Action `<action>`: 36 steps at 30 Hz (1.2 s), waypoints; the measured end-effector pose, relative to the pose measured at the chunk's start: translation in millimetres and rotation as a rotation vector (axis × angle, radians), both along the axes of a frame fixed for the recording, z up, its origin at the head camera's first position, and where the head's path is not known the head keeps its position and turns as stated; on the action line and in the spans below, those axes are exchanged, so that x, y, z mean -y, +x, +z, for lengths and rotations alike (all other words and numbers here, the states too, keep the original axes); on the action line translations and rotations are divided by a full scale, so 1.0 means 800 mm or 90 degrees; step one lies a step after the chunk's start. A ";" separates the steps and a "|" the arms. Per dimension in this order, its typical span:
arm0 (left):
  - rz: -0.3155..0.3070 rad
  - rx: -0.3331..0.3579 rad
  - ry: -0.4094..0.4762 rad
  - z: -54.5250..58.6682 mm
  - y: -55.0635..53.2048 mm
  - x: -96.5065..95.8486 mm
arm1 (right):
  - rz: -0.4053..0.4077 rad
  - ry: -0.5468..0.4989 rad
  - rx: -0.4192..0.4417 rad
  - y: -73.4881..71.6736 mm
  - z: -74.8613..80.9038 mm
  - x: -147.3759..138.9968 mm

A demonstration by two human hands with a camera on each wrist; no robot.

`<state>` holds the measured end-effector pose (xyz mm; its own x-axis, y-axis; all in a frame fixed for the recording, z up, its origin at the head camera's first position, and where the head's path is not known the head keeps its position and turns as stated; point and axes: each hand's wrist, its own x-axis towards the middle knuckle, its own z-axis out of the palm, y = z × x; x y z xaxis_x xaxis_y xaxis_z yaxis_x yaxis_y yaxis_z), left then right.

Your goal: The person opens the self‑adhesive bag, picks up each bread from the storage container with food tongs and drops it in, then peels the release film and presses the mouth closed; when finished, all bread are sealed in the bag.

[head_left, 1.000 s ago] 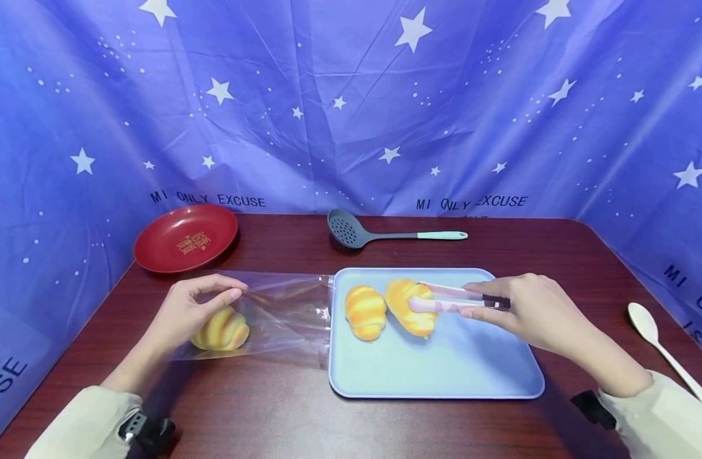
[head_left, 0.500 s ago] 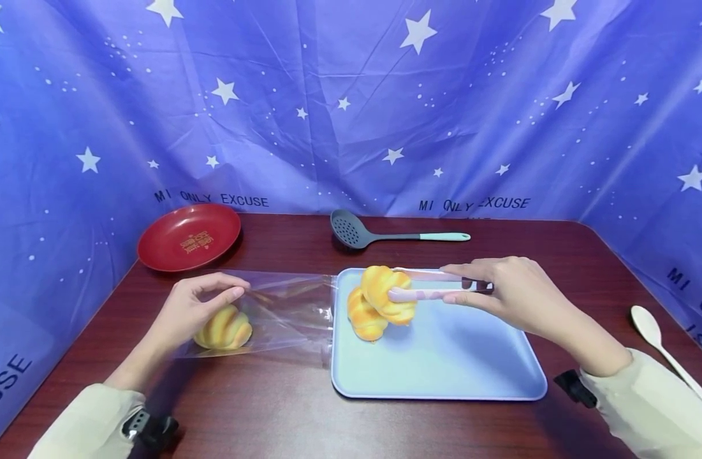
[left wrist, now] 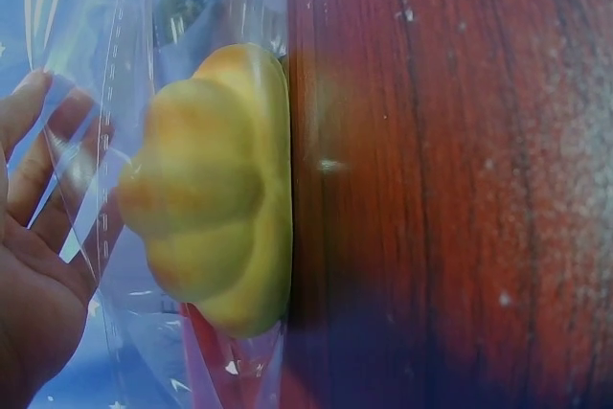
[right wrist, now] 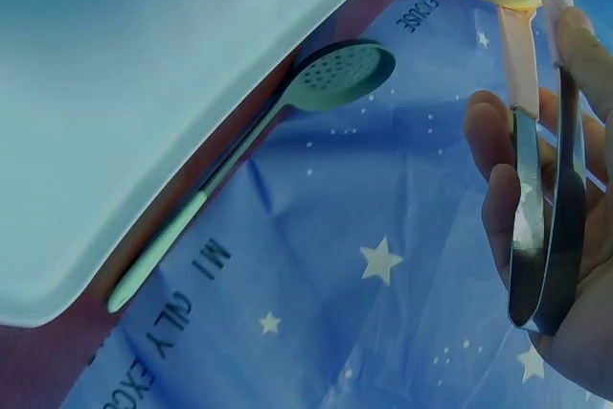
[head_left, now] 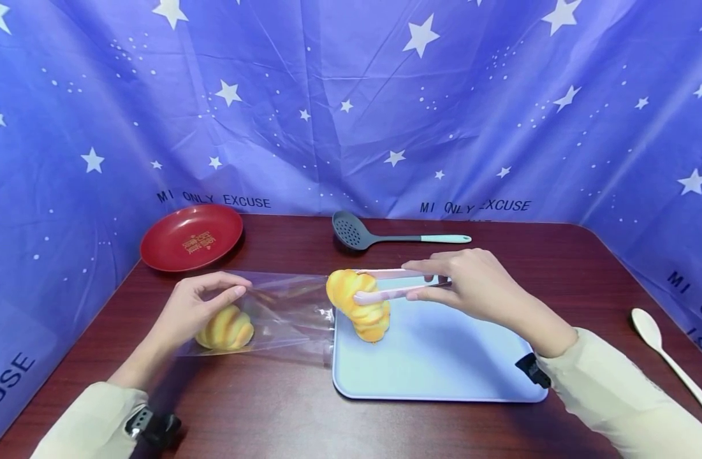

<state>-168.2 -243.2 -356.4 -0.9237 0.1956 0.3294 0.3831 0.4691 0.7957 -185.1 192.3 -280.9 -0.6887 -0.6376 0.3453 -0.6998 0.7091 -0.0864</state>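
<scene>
My left hand (head_left: pixel 192 309) pinches a clear plastic bag (head_left: pixel 290 319) that lies flat on the table at left. Inside the bag is a yellow-brown ridged bread roll (left wrist: pixel 215 193), close under my fingers. My right hand (head_left: pixel 471 280) grips metal tongs with pale pink tips (head_left: pixel 391 293), and these clamp a second bread roll (head_left: pixel 345 290). That roll hangs at the tray's left rim, close to the bag's right end, and partly covers a third roll (head_left: pixel 373 328) resting on the light blue tray (head_left: pixel 437 370). In the right wrist view the tongs (right wrist: pixel 527 237) lie across my palm.
Behind the tray lies a grey slotted skimmer (head_left: pixel 353 233) with a mint handle. A red plate (head_left: pixel 191 239) stands at the back left. A cream spoon (head_left: pixel 649 328) lies by the right edge. A blue starry cloth (head_left: pixel 351 146) hangs behind the table.
My right hand has lifted the roll in the tongs off the tray and carried it left, over the other roll, to the tray's left rim. My left hand stays on the bag.
</scene>
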 end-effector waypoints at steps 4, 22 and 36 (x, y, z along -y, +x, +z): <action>0.003 -0.002 0.004 0.002 0.000 -0.001 | 0.023 0.011 -0.015 -0.004 -0.002 0.014; -0.001 -0.003 0.009 0.004 0.000 -0.003 | 0.083 0.047 -0.050 -0.020 -0.013 0.078; -0.004 -0.005 0.008 0.004 -0.001 -0.002 | 0.101 0.046 -0.035 -0.034 -0.018 0.111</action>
